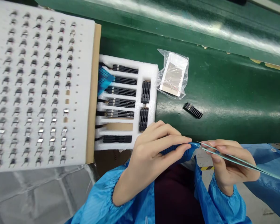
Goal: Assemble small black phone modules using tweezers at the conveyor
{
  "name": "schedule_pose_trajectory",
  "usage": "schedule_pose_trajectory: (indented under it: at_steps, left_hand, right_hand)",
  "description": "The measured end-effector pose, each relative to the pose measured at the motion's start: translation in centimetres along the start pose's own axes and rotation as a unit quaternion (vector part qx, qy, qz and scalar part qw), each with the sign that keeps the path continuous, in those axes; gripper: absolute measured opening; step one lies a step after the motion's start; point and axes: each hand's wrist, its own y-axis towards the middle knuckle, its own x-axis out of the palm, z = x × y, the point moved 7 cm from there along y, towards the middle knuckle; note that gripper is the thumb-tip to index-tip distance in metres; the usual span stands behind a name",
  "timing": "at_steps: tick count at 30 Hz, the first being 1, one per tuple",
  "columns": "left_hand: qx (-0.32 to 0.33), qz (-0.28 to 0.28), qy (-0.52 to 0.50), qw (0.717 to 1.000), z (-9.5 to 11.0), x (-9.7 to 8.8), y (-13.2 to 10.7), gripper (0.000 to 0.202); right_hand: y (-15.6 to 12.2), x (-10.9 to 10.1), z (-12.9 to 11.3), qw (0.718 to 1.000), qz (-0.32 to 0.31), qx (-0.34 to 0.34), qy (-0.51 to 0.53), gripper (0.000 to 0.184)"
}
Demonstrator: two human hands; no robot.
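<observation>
My left hand (pixel 154 146) pinches a thin blue strip (pixel 194 144) between thumb and forefinger, close to the bench's front edge. Below those fingers shows some blue dotted material (pixel 170 150); whether it joins the strip I cannot tell. My right hand (pixel 233 163) is closed around light-green tweezers (pixel 233 158). Their tips meet or nearly meet the strip's right end, where a tiny shiny piece may sit, too small to make out.
A white foam board (pixel 84 93) with rows of small metal clips stands at left. Beside it, a white foam tray (pixel 151 70) holds stacks of black strips. On the green bench (pixel 235 93) lie a clear bag (pixel 174 74) with flat cards and a black bundle (pixel 193 110).
</observation>
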Motion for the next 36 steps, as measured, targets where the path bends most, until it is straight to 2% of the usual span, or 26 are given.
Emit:
schedule_pose_trajectory:
  at_steps: [4,12,22,26,29,31,32,33,36]
  left_hand:
    - [0.023,0.001,0.020,1.000,0.4,-0.1,0.1,0.014]
    - [0.055,0.000,0.055,0.997,0.7,-0.2,0.0,0.017]
    - [0.096,-0.014,0.129,0.987,1.3,-0.7,-0.2,0.018]
    - [0.107,-0.016,0.132,0.985,1.3,-0.7,-0.4,0.018]
    - [0.117,-0.014,0.132,0.984,1.4,-0.7,-0.6,0.018]
    - [0.119,-0.012,0.133,0.984,1.4,-0.7,-0.5,0.018]
    - [0.119,-0.012,0.134,0.984,1.4,-0.7,-0.5,0.018]
    - [0.117,-0.013,0.135,0.984,1.4,-0.7,-0.4,0.018]
    - [0.115,-0.014,0.136,0.984,1.3,-0.5,-0.3,0.018]
  right_hand:
    - [0.4,0.4,-0.4,0.999,-0.025,0.019,-0.001,0.042]
    - [0.7,0.8,-0.6,0.999,-0.045,0.012,0.017,0.040]
    - [0.2,0.1,0.2,1.000,-0.027,0.002,0.014,0.039]
    - [-1.7,1.1,1.1,0.996,-0.079,0.050,0.002,0.035]
    - [-2.5,1.2,1.4,0.993,-0.105,0.058,-0.001,0.038]
    - [-0.7,-1.0,3.1,0.992,-0.106,0.063,-0.006,0.029]
    - [1.1,-3.1,4.5,0.992,-0.104,0.065,-0.009,0.021]
    - [3.4,-5.9,6.4,0.993,-0.095,0.070,-0.014,0.016]
    - [11.3,-14.2,12.8,0.983,-0.169,0.060,-0.030,0.024]
